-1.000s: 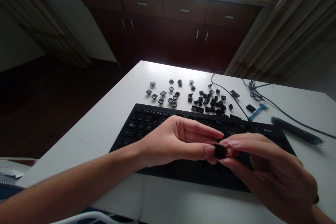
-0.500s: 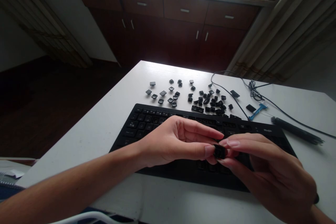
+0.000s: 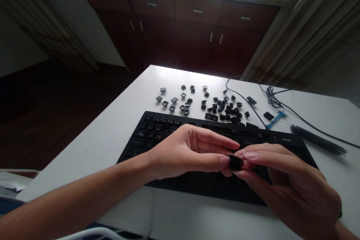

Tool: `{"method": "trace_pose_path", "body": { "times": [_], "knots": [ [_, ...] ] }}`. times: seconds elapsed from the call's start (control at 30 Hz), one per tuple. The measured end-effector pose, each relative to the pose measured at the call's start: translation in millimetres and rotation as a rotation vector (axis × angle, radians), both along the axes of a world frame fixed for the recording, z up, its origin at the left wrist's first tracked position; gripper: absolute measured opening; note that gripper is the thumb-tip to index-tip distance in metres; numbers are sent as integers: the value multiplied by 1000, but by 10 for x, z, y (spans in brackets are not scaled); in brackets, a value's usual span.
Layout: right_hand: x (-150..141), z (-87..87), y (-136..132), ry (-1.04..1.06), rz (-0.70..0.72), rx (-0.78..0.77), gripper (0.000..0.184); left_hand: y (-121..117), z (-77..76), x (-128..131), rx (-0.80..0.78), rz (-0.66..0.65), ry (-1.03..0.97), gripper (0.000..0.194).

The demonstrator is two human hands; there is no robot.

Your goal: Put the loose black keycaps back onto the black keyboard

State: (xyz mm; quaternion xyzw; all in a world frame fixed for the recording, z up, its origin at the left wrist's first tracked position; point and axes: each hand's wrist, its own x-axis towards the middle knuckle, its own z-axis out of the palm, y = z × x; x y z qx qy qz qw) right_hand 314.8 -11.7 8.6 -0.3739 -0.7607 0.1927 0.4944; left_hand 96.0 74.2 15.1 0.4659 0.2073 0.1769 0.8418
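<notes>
Black key (image 3: 235,162) held just above a keyboard (image 3: 197,188).
The left hand (image 3: 182,153) pinches one side with its thumb, its pointing finger stretched out. The right hand (image 3: 295,180) pinches the other side with bent fingers. The keyboard sits on a white table (image 3: 92,150). Lots of loose keys (image 3: 211,116) lie behind it, with a blue tool (image 3: 275,120) and black cord (image 3: 271,96) farther right.

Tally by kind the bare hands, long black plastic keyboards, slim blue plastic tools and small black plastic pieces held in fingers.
Bare hands: 2 (left hand, right hand)
Long black plastic keyboard: 1
Slim blue plastic tool: 1
Small black plastic piece held: 1
Total: 5
</notes>
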Motion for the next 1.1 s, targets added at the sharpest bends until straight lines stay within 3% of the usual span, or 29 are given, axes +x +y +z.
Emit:
{"method": "trace_pose_path", "body": {
  "times": [1.1],
  "knots": [
    [-26,57,11,-92,-31,-26,46,2,-4,1,40,-15,-6,33]
  ]
}}
